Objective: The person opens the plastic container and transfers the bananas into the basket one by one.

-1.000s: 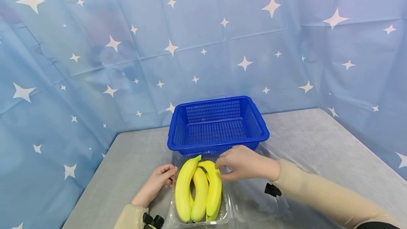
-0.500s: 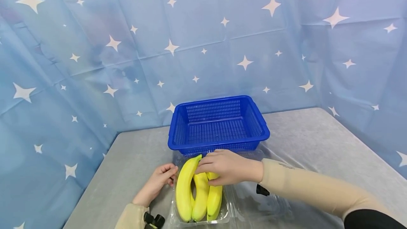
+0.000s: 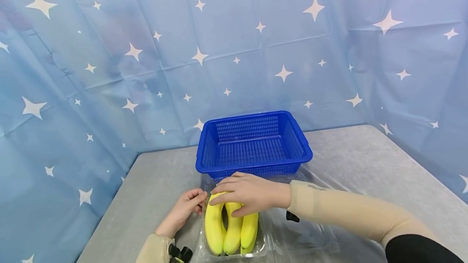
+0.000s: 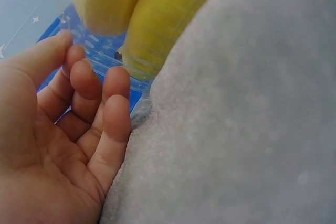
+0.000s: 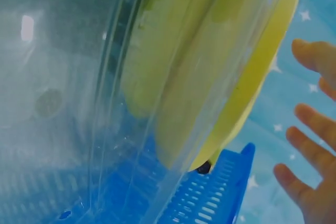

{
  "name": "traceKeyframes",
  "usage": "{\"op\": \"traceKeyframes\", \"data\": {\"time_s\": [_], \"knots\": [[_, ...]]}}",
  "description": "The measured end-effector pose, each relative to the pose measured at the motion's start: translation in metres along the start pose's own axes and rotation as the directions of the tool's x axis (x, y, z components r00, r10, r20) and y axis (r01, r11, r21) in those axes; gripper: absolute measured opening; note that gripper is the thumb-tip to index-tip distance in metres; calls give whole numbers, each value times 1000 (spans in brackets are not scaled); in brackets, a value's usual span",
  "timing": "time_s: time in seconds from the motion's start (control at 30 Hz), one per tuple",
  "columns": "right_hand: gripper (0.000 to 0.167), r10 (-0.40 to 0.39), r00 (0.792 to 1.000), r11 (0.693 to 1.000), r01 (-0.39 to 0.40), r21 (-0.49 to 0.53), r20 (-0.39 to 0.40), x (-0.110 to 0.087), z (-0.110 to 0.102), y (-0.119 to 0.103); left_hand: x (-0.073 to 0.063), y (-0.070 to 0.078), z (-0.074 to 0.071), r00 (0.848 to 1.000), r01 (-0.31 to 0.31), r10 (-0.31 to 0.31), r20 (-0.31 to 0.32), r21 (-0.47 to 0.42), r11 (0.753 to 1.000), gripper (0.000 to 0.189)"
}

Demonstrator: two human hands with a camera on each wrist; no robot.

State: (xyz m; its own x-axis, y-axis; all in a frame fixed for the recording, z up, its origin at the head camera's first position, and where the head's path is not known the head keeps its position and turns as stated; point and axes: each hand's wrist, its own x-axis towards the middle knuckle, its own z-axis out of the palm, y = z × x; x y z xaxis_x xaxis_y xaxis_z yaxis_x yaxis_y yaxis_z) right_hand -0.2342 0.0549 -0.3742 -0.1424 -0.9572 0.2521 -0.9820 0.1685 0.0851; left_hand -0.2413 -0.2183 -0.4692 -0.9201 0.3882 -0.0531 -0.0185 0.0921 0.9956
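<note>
Several yellow bananas (image 3: 215, 230) lie lengthwise in a clear plastic clamshell box (image 3: 264, 247). At the box's left rim my left hand (image 3: 187, 207) pinches the edge between thumb and forefinger; the left wrist view shows this hand (image 4: 73, 124) with its other fingers loosely bent. My right hand (image 3: 252, 193) hovers over the far ends of the bananas, palm down and fingers spread, covering their tips. In the right wrist view the right hand (image 5: 315, 135) shows separated fingers with nothing between them, beside the bananas (image 5: 199, 77) seen through the plastic.
Just behind the box stands a blue perforated basket (image 3: 256, 167) with nothing in it. The box's clear lid (image 3: 303, 234) lies folded out to the right, under my right forearm. A starry blue curtain (image 3: 256, 80) rises behind the grey-covered table (image 3: 153, 177).
My right hand has moved left across the bananas, from the right one to over the left one, and its fingers have spread. The left hand stays at the box's rim.
</note>
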Motion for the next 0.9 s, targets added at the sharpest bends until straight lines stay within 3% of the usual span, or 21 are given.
{"op": "traceKeyframes", "data": {"time_s": [0.53,0.9], "knots": [[60,30,994,999,-27,-29,105,9,17,4,0,0,1,1000,-1,1,-1,13,1000,21],[58,25,994,1000,-23,-19,105,19,24,-1,0,0,0,1000,-10,10,9,-2,1000,20]]}}
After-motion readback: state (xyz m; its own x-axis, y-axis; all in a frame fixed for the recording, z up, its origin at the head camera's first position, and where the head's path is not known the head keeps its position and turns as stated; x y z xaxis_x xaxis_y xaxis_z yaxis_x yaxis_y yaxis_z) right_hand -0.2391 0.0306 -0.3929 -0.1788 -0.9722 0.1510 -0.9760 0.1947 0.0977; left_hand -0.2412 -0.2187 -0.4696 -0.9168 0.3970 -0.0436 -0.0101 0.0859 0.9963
